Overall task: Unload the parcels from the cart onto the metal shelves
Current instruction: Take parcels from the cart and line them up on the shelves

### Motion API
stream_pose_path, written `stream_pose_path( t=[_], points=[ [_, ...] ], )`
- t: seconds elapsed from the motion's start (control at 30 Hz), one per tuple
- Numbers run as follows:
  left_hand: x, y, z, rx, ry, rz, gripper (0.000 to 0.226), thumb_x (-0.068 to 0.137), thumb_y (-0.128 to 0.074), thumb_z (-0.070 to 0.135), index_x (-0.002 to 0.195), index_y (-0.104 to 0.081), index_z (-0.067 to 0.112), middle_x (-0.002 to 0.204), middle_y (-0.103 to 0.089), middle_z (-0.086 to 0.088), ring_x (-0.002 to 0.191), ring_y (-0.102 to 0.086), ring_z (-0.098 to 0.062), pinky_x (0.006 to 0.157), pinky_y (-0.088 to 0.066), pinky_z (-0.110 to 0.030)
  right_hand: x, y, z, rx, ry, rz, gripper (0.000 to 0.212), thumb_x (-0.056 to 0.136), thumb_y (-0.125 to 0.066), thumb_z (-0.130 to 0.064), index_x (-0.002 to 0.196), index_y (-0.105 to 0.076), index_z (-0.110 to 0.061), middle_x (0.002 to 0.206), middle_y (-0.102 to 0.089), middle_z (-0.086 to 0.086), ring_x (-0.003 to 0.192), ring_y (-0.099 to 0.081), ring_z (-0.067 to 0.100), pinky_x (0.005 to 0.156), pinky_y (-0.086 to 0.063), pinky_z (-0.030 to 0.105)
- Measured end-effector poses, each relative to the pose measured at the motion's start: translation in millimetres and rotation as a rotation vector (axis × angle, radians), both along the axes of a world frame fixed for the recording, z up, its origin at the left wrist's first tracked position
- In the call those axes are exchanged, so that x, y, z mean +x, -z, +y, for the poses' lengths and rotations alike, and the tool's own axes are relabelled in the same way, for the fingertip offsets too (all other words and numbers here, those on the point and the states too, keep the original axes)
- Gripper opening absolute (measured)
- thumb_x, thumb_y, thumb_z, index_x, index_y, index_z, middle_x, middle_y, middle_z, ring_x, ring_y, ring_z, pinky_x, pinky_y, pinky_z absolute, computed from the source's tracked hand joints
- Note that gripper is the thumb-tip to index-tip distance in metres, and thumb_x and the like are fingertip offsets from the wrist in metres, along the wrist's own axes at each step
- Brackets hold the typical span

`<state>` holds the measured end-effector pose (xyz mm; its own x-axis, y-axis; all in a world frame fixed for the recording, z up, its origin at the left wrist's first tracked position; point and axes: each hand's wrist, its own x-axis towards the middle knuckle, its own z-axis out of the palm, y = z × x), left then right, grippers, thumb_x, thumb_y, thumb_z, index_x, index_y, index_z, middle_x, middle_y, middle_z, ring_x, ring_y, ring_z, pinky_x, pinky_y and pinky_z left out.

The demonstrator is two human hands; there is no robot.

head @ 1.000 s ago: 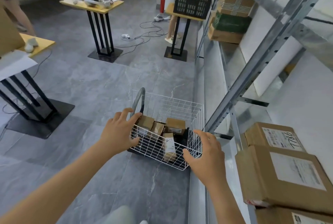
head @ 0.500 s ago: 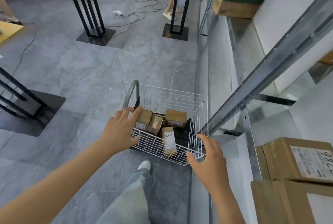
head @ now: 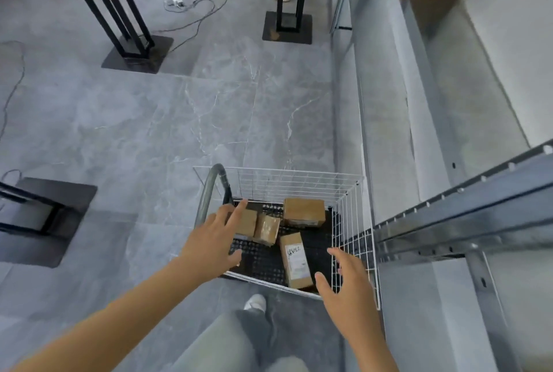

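Fingers [head: 238,213] of the left hand [head: 214,241]: spread and straight, holding nothing. The index tip lies over the leftmost parcel [head: 247,222] at the cart's left edge; contact cannot be confirmed. The right hand [head: 348,288]: fingers spread and slightly bent, empty, palm down over the cart's near right corner, just beside the long labelled parcel [head: 294,264]. Both forearms reach forward from the lower edge of view.

The cart [head: 353,222], a white wire basket with a grey handle [head: 209,192] on its left side, holds four brown parcels on its black perforated base [head: 263,258]. These are the two noted, a tilted parcel [head: 267,229] touching the leftmost one, and a square parcel [head: 303,211] at the far edge. The metal shelves [head: 463,213] stand just right of the cart.
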<state>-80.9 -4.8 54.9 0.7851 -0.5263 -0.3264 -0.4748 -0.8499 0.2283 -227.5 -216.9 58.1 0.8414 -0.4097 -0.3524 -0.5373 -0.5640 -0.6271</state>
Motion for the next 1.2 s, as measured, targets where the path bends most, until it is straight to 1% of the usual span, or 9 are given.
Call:
stream_pose_path(
  t=[0.17,0.27,0.4,0.57,0.63,0.77,0.93,1.1,1.2],
  points=[
    [24,33,-31,-0.009,0.062,0.029,0.092,0.085,-0.056,0.04,0.15,0.006,0.023,0.147,-0.025,-0.002,0.12,-0.044,-0.023,0.09,-0.046,-0.032,13,35,-22,0.047,0.096,0.05,0.045,0.091,-0.063,-0.022,0.133,-0.049,-0.02,0.125,-0.044,-0.007,0.115,-0.051,0.015,0.094,-0.042,0.025],
    [28,65,-46,0.018,0.078,0.083,0.09,0.086,-0.054,0.041,0.147,0.011,0.027,0.148,-0.023,-0.003,0.12,-0.043,-0.024,0.092,-0.048,-0.034,21,61,-37,0.061,0.117,0.082,0.044,0.091,-0.063,-0.021,0.133,-0.05,-0.02,0.123,-0.044,-0.008,0.118,-0.051,0.017,0.099,-0.043,0.029],
    [30,116,-67,0.048,0.057,0.138,0.087,0.086,-0.054,0.04,0.15,0.003,0.024,0.147,-0.024,-0.003,0.127,-0.037,-0.024,0.099,-0.043,-0.034,45,106,-59,0.106,0.121,0.152,0.044,0.092,-0.061,-0.023,0.134,-0.048,-0.021,0.134,-0.046,0.0,0.12,-0.05,0.017,0.101,-0.045,0.035],
    [36,195,-106,0.085,0.013,0.239,0.102,0.079,-0.065,0.041,0.149,0.008,0.028,0.151,-0.017,-0.004,0.133,-0.031,-0.029,0.104,-0.039,-0.042,78,186,-77,0.087,0.065,0.271,0.046,0.091,-0.061,-0.027,0.134,-0.046,-0.019,0.131,-0.05,0.003,0.104,-0.053,0.014,0.084,-0.046,0.026],
    [38,228,-128,0.088,-0.009,0.295,0.111,0.075,-0.071,0.044,0.149,0.01,0.029,0.155,-0.009,-0.006,0.137,-0.024,-0.032,0.105,-0.038,-0.046,89,223,-79,0.095,0.07,0.344,0.05,0.09,-0.062,-0.029,0.135,-0.043,-0.019,0.129,-0.051,0.004,0.098,-0.054,0.014,0.081,-0.049,0.028],
    [35,302,-166,0.118,-0.066,0.431,0.121,0.072,-0.077,0.043,0.148,0.015,0.025,0.157,0.002,-0.008,0.143,-0.012,-0.033,0.107,-0.036,-0.046,104,303,-84,0.119,0.056,0.511,0.064,0.086,-0.065,-0.033,0.141,-0.034,-0.02,0.134,-0.047,0.007,0.118,-0.051,0.026,0.095,-0.048,0.043],
    [22,384,-176,0.181,-0.128,0.618,0.13,0.069,-0.081,0.038,0.147,0.02,0.017,0.156,0.006,-0.01,0.143,-0.013,-0.033,0.108,-0.034,-0.046,103,387,-101,0.172,0.041,0.694,0.068,0.083,-0.068,-0.033,0.139,-0.033,-0.015,0.133,-0.048,0.012,0.119,-0.051,0.03,0.097,-0.047,0.044],
    [13,460,-169,0.195,-0.446,0.85,0.13,0.072,-0.079,0.039,0.145,0.023,0.002,0.155,0.004,-0.018,0.144,-0.007,-0.036,0.116,-0.02,-0.044,100,458,-109,0.307,0.021,0.752,0.077,0.084,-0.069,-0.024,0.146,-0.024,-0.012,0.139,-0.043,0.015,0.124,-0.047,0.032,0.097,-0.045,0.037],
    [2,502,-164,0.162,-0.663,0.975,0.131,0.072,-0.08,0.037,0.144,0.025,0.003,0.156,0.0,-0.017,0.144,-0.011,-0.033,0.116,-0.021,-0.04,98,487,-108,0.41,0.03,0.763,0.084,0.086,-0.067,-0.017,0.151,-0.014,-0.012,0.147,-0.036,0.014,0.13,-0.043,0.031,0.096,-0.043,0.035]
  ],
)
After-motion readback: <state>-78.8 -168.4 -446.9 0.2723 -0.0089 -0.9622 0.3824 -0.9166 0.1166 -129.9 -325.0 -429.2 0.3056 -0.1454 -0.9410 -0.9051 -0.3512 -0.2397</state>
